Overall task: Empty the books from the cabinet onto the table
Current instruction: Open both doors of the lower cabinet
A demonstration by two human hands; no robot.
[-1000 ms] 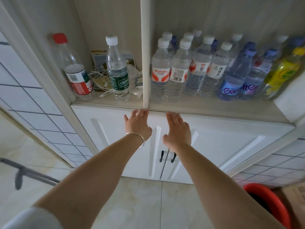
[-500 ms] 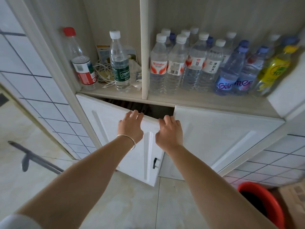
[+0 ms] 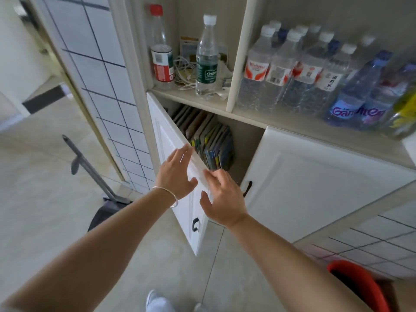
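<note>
The white lower cabinet's left door [image 3: 167, 140] stands swung wide open. Inside, a row of upright books [image 3: 209, 140] with coloured spines fills the left part of the compartment. My left hand [image 3: 174, 174] lies flat on the door's outer face, fingers spread. My right hand [image 3: 221, 197] is at the door's free edge, fingers behind it and thumb in front. The right door [image 3: 315, 188] is closed. No table is in view.
The open shelf above holds a red-capped bottle [image 3: 161, 55], a green-label bottle [image 3: 207, 64], tangled cables and several water bottles [image 3: 292, 70]. A long-handled dustpan [image 3: 105, 199] stands on the floor at left. A red bucket [image 3: 360, 287] is at the lower right.
Both doors were closed a second ago. My hands pulled the left door by its top edge; it has swung wide open and the books now show. The view shifted left.
</note>
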